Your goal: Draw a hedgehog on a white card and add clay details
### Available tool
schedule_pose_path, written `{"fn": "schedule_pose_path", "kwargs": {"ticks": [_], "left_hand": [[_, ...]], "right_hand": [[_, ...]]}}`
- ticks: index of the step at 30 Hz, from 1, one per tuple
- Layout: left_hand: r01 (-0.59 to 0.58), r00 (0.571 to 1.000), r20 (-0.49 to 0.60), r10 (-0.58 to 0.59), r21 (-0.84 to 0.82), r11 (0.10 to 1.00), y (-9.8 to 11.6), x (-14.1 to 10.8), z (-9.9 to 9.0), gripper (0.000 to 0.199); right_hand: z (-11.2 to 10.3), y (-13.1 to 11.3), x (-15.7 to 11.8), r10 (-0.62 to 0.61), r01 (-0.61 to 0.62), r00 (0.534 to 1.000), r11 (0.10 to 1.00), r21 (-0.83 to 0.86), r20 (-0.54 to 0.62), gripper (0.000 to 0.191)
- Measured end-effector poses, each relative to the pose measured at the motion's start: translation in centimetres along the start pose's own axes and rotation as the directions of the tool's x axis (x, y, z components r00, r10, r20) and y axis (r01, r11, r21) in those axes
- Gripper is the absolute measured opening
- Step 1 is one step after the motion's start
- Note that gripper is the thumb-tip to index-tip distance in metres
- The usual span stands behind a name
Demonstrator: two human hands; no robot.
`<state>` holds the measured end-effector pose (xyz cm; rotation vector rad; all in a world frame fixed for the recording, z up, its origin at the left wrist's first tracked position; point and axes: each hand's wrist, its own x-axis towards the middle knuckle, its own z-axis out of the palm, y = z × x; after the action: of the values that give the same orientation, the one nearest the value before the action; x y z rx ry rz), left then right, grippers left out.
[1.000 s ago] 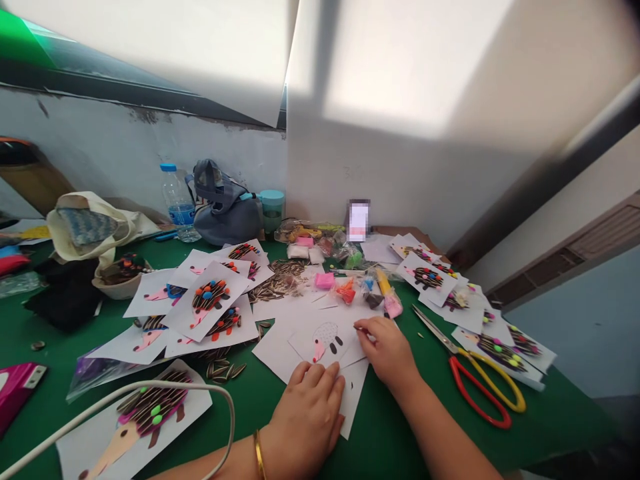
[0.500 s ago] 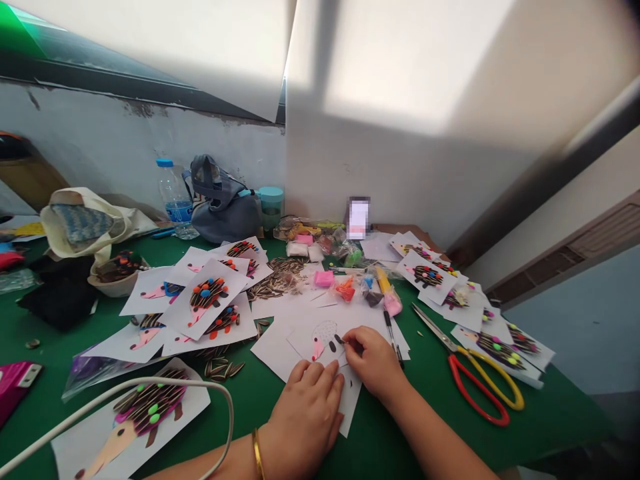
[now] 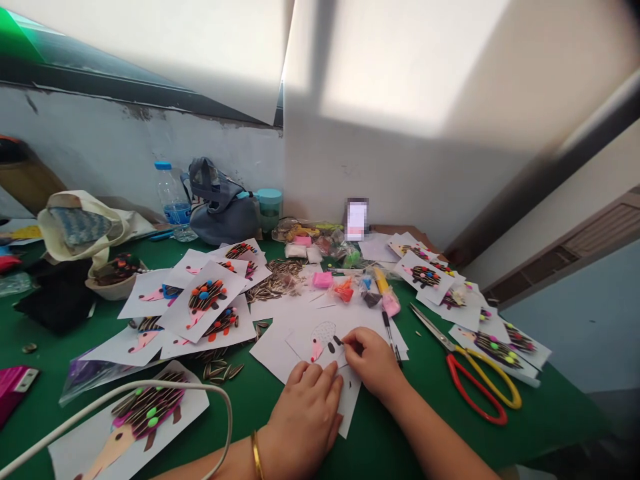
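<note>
My left hand lies flat, fingers stretched, on the lower part of a white paper sheet. On the sheet is a hedgehog drawing with a scale-patterned back and a pink clay face. A black oval clay piece sits below its body. My right hand is pinched at a second small black clay piece beside the first. The fingertips partly hide where they meet that piece.
Scissors and black pens lie to the right. Finished hedgehog cards are piled left and right. Sunflower seeds and bagged clay lie beyond the sheet. A white cable arches across the lower left.
The black clay piece at my right fingertips now lies closer against the drawing. My left hand stays in place; the view has shifted slightly.
</note>
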<state>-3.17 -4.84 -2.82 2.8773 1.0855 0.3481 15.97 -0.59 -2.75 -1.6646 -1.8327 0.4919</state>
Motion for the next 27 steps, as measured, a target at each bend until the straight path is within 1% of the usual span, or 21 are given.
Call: {"fn": "schedule_pose_path", "kwargs": {"ticks": [3,7,15,17,20,22,27], "left_hand": [[-0.004,1.000,0.011,0.004,-0.002,1.000,0.0,0.0,-0.2,0.045],[0.000,1.000,0.025,0.000,-0.005,1.000,0.1,0.1,-0.4,0.044],[-0.003,1.000,0.003,0.003,-0.003,1.000,0.1,0.1,-0.2,0.044],[-0.001,1.000,-0.007,0.001,-0.002,1.000,0.1,0.1,-0.2,0.043],[-0.006,1.000,-0.002,0.006,0.002,1.000,0.1,0.1,-0.3,0.043],[-0.008,1.000,0.006,0.008,0.001,1.000,0.1,0.1,-0.4,0.043],[-0.003,1.000,0.006,0.003,-0.008,1.000,0.1,0.2,-0.3,0.047]], "right_hand": [[-0.2,0.1,0.0,0.020,-0.020,1.000,1.000,0.025,-0.011,0.011],[-0.1,0.0,0.1,0.007,-0.007,1.000,1.000,-0.008,0.000,0.012],[0.3,-0.1,0.2,-0.022,0.023,1.000,0.996,-0.083,0.006,0.013],[0.1,-0.1,0.1,-0.024,0.023,1.000,0.998,-0.060,-0.005,0.012],[-0.2,-0.2,-0.3,-0.039,0.039,0.997,0.999,0.001,-0.066,0.013],[-0.2,-0.4,-0.6,-0.046,0.049,0.995,0.998,0.028,-0.086,0.012],[0.4,-1.1,-1.2,-0.045,0.046,0.998,0.999,0.018,-0.033,0.010]]}}
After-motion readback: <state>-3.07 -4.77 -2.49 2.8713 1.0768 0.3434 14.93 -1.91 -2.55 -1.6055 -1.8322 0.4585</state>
